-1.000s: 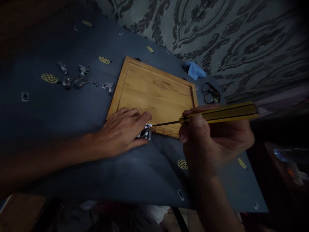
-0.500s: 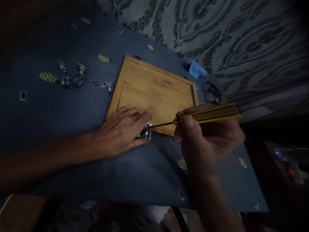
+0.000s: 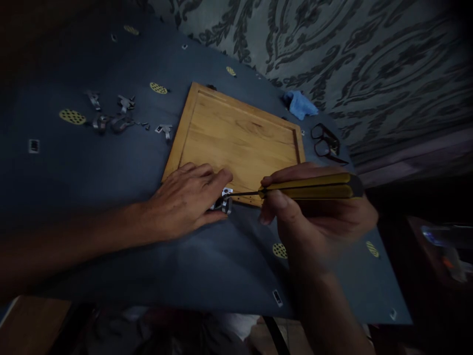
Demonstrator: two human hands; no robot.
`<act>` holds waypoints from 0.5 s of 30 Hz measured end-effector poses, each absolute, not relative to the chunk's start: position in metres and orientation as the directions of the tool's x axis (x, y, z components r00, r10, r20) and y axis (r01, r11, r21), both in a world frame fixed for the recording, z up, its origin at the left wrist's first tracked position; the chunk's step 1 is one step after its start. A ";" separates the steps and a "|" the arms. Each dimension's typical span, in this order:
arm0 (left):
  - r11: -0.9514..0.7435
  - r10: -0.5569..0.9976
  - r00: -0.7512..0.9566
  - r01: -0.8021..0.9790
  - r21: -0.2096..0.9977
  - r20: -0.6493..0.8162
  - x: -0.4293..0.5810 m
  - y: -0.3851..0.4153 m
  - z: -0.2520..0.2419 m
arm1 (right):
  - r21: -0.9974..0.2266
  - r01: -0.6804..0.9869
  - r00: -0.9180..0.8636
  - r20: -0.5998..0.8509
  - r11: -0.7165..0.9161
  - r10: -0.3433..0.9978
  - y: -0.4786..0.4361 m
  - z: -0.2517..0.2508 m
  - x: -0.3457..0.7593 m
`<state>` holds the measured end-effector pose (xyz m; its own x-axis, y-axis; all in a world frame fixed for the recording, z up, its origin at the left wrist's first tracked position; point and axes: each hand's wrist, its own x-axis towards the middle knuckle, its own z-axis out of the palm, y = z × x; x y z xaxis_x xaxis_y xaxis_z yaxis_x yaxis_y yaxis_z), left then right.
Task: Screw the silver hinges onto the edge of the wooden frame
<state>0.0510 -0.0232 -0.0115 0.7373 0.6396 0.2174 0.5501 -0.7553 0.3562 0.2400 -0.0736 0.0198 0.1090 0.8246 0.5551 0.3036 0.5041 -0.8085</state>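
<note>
A framed wooden cabinet door (image 3: 236,133) lies flat on the dark table. At its near edge sits a metal cabinet hinge (image 3: 226,198), partly covered by my left hand (image 3: 185,199). The thumb and fingers of that hand hold the hinge against the wood. My right hand (image 3: 314,217) is wrapped round the yellow-and-black handle of a screwdriver (image 3: 314,187). Its thin shaft points left, and the tip meets the hinge. What lies right under the tip is too small to make out. A few small dark holes show along the door's edge to the right of the hinge.
Several loose hinges (image 3: 120,123) and some screws (image 3: 145,125) lie on the table (image 3: 121,271) at the left. Another hinge (image 3: 166,130) rests beside the door. A blue cloth (image 3: 301,104) and a pair of glasses (image 3: 325,143) are near the patterned wall (image 3: 332,54).
The screwdriver's handle has levelled out, its butt end dropping, and my right hand has turned with it and shifted slightly. My left hand and the hinge stay in place.
</note>
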 end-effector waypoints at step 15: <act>-0.751 0.636 0.750 0.550 0.366 0.178 0.051 -0.021 -0.011 | -0.630 0.468 -0.169 0.624 0.619 0.763 -0.076 0.026 0.251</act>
